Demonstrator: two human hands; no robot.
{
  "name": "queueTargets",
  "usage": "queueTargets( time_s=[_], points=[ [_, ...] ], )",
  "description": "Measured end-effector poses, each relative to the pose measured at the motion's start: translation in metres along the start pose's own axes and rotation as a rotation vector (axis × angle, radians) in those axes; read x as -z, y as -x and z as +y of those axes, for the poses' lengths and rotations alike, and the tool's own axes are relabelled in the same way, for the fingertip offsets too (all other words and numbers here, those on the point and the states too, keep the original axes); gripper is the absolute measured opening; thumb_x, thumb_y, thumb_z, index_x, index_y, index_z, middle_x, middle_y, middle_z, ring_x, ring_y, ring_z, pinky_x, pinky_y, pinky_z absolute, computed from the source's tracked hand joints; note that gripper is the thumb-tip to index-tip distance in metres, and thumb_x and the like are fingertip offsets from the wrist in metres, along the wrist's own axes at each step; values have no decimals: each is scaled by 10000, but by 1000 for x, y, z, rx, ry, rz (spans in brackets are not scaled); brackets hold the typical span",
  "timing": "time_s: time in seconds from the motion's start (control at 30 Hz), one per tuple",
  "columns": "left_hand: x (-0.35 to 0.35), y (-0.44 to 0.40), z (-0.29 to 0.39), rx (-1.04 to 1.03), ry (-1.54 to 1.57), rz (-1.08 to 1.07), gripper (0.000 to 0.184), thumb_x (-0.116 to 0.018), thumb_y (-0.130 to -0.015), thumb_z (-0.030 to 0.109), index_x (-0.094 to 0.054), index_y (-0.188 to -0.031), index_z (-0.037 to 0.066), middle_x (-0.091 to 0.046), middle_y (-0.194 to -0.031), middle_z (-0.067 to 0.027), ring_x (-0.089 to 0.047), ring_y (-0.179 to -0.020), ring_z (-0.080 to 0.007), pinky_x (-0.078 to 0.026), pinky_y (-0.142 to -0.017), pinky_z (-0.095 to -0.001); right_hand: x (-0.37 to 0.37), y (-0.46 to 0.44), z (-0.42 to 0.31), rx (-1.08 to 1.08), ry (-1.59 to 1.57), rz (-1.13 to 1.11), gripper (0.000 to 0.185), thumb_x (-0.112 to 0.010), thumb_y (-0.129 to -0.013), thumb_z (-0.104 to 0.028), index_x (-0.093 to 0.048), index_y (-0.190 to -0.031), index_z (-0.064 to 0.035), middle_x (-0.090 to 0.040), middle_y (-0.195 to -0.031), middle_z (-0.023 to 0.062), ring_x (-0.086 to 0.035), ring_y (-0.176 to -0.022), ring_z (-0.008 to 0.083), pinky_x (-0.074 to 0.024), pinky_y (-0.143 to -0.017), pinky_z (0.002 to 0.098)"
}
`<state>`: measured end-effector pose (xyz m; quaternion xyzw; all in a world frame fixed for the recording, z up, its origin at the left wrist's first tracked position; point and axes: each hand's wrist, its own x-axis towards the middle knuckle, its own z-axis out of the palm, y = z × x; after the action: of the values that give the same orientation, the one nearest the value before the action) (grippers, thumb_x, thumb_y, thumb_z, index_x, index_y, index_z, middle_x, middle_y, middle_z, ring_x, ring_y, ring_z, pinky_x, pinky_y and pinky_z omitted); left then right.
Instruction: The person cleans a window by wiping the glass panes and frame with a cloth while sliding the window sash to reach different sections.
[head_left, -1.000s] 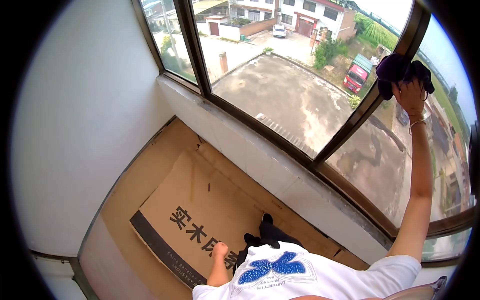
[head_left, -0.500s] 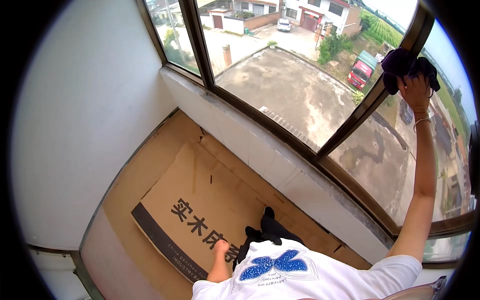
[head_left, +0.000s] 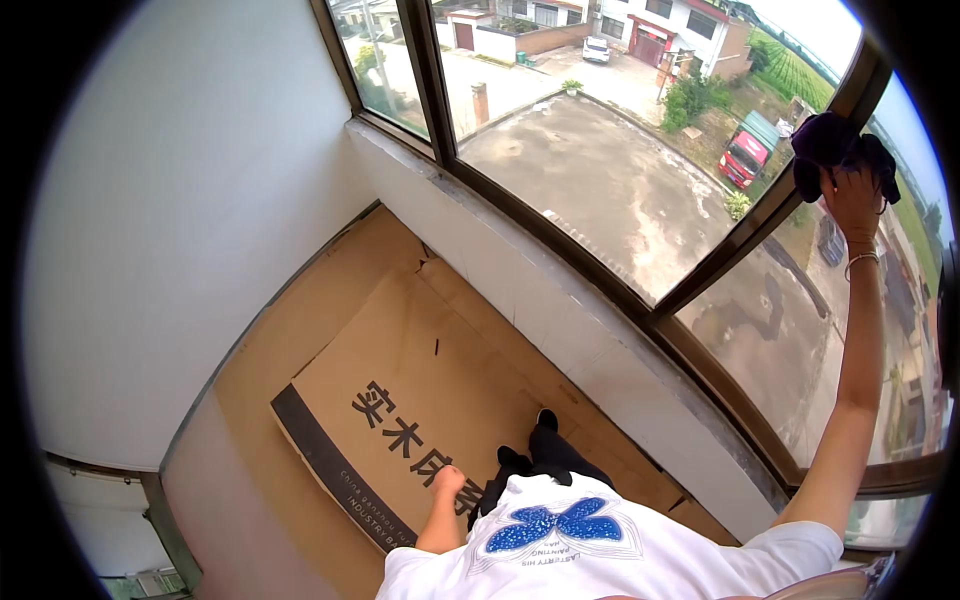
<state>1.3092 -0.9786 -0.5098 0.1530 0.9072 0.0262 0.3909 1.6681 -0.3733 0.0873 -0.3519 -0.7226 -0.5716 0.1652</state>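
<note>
At the upper right, my right hand (head_left: 855,203) is stretched up and closed on a dark purple cloth (head_left: 826,150). The cloth is bunched over the brown window post (head_left: 775,208) and laps onto the glass beside it. A bracelet circles the right wrist. My left hand (head_left: 449,481) hangs low by my body, curled into a loose fist, with nothing seen in it. Below it lies a flattened cardboard sheet (head_left: 390,340) with large black characters and a dark printed band.
A pale window sill wall (head_left: 520,300) runs diagonally under the brown-framed panes. On the left stands a white wall (head_left: 200,200). My feet (head_left: 530,440) rest on the cardboard. Outside, far below, are a flat roof (head_left: 600,180) and a red truck (head_left: 746,155).
The view has shifted, so the window and floor appear farther right. My right hand and the cloth have slid slightly down along the post. The left hand stays low, still curled.
</note>
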Motion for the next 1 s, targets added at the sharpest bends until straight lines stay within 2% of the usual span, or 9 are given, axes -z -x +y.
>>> queueTargets(
  time_s=[0.13,0.27,0.37,0.5,0.6,0.7,0.9,0.97,1.0],
  points=[
    [0,-1,1,44,71,-4,237,-506,-825,215,-708,-830,90,-708,-788,-98,-693,-763,-225,-522,-757,-364,15,-5,-4,30,-16,118,211,-614,-852,-349,-678,-956,-176,-648,-890,36,-592,-977,258,-450,-856,417],
    [-7,-7,-6,26,83,16,234,-516,-821,221,-707,-825,86,-706,-785,-109,-693,-749,-226,-524,-753,-367,8,-1,-2,18,8,62,222,-611,-855,-353,-675,-964,-171,-647,-909,31,-586,-983,248,-437,-875,411],
    [-6,-8,-2,14,83,31,231,-522,-814,221,-706,-820,82,-704,-787,-123,-693,-734,-231,-526,-749,-367,4,-6,0,49,-46,253,212,-611,-858,-348,-674,-955,-170,-641,-908,31,-587,-975,240,-443,-866,410],
    [1,5,10,40,79,-18,220,-520,-773,184,-707,-823,81,-708,-833,-117,-688,-828,-257,-520,-772,-403,-37,9,16,44,-15,45,226,-601,-871,-348,-667,-972,-157,-644,-908,28,-583,-985,256,-470,-846,426],
    [24,32,35,151,105,-65,351,-492,-841,201,-678,-1117,91,-643,-1179,-151,-606,-1116,-314,-500,-894,-424,-39,3,10,43,-84,65,385,-571,-861,-397,-648,-1052,-71,-636,-988,139,-578,-965,327,-439,-849,491],
    [36,53,55,217,206,-40,311,-532,-833,179,-694,-1090,110,-657,-1165,-111,-607,-1113,-300,-499,-882,-408,-5,-14,5,53,-76,96,546,-542,-852,-447,-630,-1131,14,-628,-1069,249,-573,-945,398,-409,-853,556],
    [9,75,91,201,310,-3,279,-551,-836,173,-707,-1059,113,-665,-1147,-102,-619,-1086,-294,-500,-858,-403,54,-26,-5,156,65,360,473,-556,-832,-411,-666,-1026,6,-631,-1036,238,-559,-952,404,-423,-841,542],
    [1,85,102,214,341,23,272,-556,-835,171,-709,-1052,109,-665,-1145,-107,-620,-1082,-297,-498,-857,-403,38,-21,1,109,-122,-29,370,-569,-831,-387,-687,-878,-40,-638,-964,210,-556,-924,402,-423,-830,550],
    [-2,91,106,211,336,7,269,-559,-838,175,-710,-1048,104,-665,-1143,-111,-620,-1081,-300,-496,-862,-402,30,-21,2,110,-126,-24,370,-569,-831,-387,-687,-878,-40,-638,-964,210,-556,-924,402,-423,-830,550]
  ],
)
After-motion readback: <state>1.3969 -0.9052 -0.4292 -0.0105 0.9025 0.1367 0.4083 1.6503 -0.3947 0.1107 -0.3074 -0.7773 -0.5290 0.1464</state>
